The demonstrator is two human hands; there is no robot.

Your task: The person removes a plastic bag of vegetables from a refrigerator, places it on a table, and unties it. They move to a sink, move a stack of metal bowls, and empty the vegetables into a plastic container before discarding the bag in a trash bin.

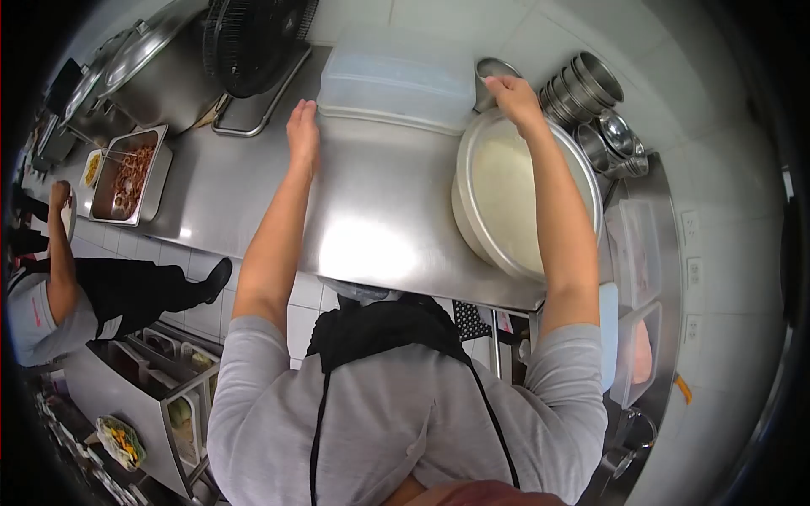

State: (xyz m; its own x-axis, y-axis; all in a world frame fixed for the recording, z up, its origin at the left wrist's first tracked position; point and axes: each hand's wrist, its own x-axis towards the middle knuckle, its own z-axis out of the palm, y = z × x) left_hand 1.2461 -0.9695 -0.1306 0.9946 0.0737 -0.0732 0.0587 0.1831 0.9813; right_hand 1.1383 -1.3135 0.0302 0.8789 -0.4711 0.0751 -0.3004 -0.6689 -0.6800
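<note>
Where the right forearm (557, 202) crosses the round basin (468, 215) at one o'clock, adequate clearance above the pale contents is advisable. At eleven o'clock, the left hand (304, 139) is unclamped, fingers extended and together, beside the left end of the translucent plastic container (396, 88); contact cannot be confirmed. The right hand (518, 105) is just past twelve o'clock, its fingertips close together near the metal bowl (489, 67); whether they grip its rim cannot be told.

The container rests flat on the steel worktop (380, 194) at twelve o'clock. Even, opposed pressure low on its two ends would probably hold it level; pressure at one end alone could slide it towards the basin. At one o'clock, the nested metal cups (574, 94) stand beyond the basin, so small, slow wrist movements on that side appear safest.
</note>
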